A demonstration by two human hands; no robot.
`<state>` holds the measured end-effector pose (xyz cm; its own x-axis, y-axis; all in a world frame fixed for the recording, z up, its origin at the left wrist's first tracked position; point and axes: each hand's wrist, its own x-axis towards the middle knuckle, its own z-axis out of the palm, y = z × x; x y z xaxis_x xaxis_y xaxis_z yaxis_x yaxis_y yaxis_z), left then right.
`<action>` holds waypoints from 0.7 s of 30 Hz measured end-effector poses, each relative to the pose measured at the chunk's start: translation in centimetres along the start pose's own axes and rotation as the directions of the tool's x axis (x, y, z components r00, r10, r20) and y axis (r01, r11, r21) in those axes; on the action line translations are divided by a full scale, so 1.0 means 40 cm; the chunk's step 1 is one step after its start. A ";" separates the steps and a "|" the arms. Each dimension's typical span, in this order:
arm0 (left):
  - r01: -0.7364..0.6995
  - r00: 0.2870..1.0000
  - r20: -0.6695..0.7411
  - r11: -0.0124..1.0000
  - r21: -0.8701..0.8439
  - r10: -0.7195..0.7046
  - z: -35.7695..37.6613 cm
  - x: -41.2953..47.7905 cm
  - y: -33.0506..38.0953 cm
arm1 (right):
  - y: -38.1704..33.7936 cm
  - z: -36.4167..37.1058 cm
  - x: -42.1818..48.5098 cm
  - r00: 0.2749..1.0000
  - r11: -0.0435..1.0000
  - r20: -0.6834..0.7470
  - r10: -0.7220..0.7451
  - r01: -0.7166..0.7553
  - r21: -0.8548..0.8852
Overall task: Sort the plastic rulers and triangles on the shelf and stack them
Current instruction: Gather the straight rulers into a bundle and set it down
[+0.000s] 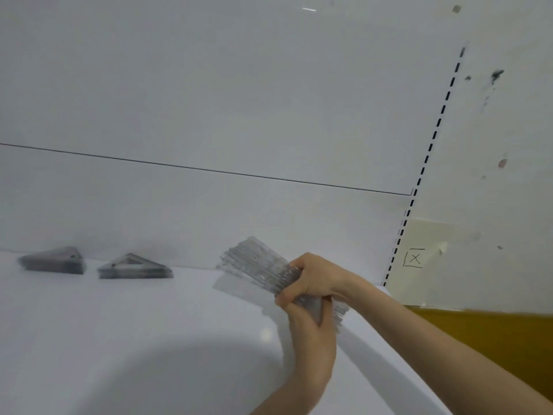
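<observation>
left hand and right hand grip the ruler bundle at the shelf edge, well apart from triangle stacks

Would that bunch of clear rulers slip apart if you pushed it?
Probably. The rulers look smooth and glossy, and their far ends fan out, so they'd likely slide over each other. They stick out straight past the hands, so likely stiff, not floppy. The left hand and right hand both grip them, hinting they scatter easily.
</observation>
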<state>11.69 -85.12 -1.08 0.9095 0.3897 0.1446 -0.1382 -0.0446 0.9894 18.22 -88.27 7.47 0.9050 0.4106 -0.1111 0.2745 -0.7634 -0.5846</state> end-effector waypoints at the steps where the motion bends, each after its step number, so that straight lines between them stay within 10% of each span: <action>1: -0.035 0.998 0.060 0.996 0.087 0.030 -0.026 0.008 -0.006 | -0.010 -0.002 0.005 1.000 1.000 -0.012 -0.006 0.006 -0.013; 6: -0.094 0.921 0.379 0.889 0.448 -0.094 -0.208 0.060 -0.008 | -0.029 0.009 0.030 0.999 0.992 -0.019 -0.046 0.043 -0.117; 13: -0.291 0.957 0.172 0.753 0.590 0.235 -0.502 0.221 0.036 | -0.014 0.106 0.060 0.996 0.822 0.041 -0.083 0.092 -0.562; 17: -0.431 0.803 0.584 0.563 0.705 -0.116 -0.472 0.293 0.062 | -0.019 0.147 0.081 0.996 0.808 0.066 -0.058 0.085 -0.583; 21: -0.618 0.654 0.684 0.292 0.729 -0.324 -0.375 0.312 0.040 | -0.027 0.150 0.092 0.993 0.819 0.118 -0.003 0.070 -0.570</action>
<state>16.94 -66.53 2.11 0.9074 -0.3601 -0.2168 -0.3170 -0.9250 0.2096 19.29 -82.94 2.89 0.8598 0.4684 -0.2034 0.4731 -0.8806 -0.0281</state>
